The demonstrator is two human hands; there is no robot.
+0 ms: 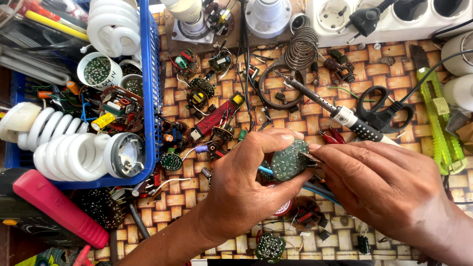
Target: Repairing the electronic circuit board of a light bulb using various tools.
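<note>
Circuit board pinched amid crowded clutter

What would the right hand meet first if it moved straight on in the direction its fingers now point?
Most likely the round green circuit board that the left hand holds: the right hand points leftward and its fingertips are already at the board's edge, though depth is unclear.

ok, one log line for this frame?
left hand: holds round green circuit board | right hand: pinches thin metal tool at board edge | soldering iron: on table
</note>
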